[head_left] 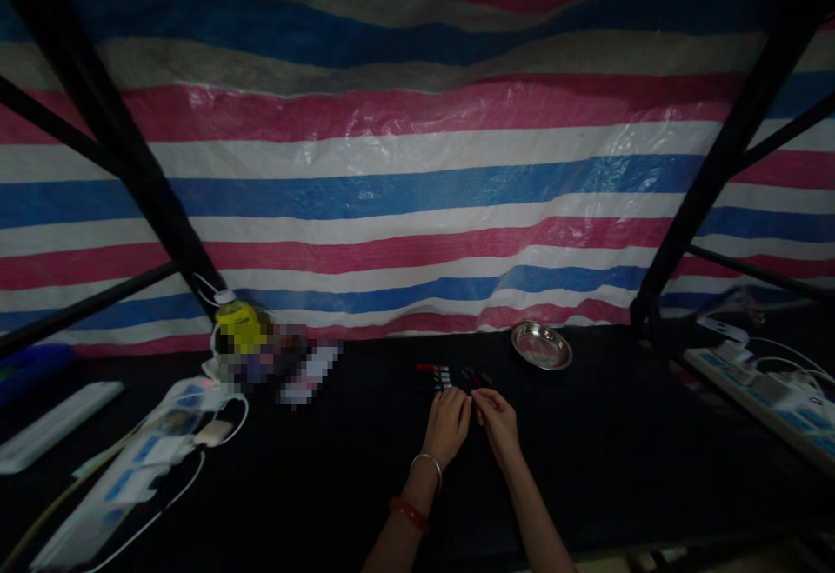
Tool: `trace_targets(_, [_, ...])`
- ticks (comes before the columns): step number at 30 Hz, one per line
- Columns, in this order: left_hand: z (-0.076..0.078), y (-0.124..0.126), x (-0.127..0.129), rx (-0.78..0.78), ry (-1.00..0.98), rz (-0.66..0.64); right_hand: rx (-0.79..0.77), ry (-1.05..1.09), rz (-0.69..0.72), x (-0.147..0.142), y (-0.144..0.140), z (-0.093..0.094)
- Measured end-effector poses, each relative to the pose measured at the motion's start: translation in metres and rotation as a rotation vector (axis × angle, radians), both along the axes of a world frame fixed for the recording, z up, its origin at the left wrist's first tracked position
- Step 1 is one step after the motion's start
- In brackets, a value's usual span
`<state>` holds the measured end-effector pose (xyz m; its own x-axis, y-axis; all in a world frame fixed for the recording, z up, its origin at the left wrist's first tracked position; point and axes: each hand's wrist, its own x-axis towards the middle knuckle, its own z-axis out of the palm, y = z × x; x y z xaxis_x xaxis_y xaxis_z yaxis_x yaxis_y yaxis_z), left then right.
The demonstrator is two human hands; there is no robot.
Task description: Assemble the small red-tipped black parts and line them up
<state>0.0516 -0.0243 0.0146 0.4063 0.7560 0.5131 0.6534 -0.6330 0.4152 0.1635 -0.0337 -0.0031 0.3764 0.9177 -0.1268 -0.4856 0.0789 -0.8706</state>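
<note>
My left hand (449, 423), with a silver bangle and a red bracelet at its wrist, rests on the black tabletop with its fingers bent and pressed together. Just beyond its fingertips lies a row of slim dark sticks with red and white markings (434, 373), too dim to name. My right hand (498, 422) is close beside it, thumb and fingers pinched near the left fingertips. Whatever either hand may hold is too small or hidden. Dark pieces with a bit of red (477, 376) lie beyond the right fingers. A round shiny metal dish (541, 347) stands farther back on the right.
Power strips with cables (140, 460) lie on the left, and another power strip (776, 395) is on the right. A yellow-labelled bottle (240, 327) stands at the back left. Black frame posts (711, 199) flank a striped plastic sheet (417, 190).
</note>
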Motion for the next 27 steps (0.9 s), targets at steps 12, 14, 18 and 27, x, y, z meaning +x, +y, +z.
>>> trace_targets(12, [-0.004,-0.001,-0.007,0.043,-0.042,0.232,0.0,0.095,-0.07,-0.003,0.002,0.001])
trace_targets(14, [-0.007,-0.001,-0.013,0.05,-0.017,0.362,-0.007,0.087,-0.113,-0.003,0.003,-0.001])
trace_targets(18, [-0.014,-0.002,-0.026,0.032,0.037,0.499,0.006,0.027,-0.153,-0.006,0.002,-0.002])
trace_targets(27, [-0.022,0.0,-0.026,0.065,0.134,0.409,0.031,-0.072,-0.224,-0.021,0.006,0.001])
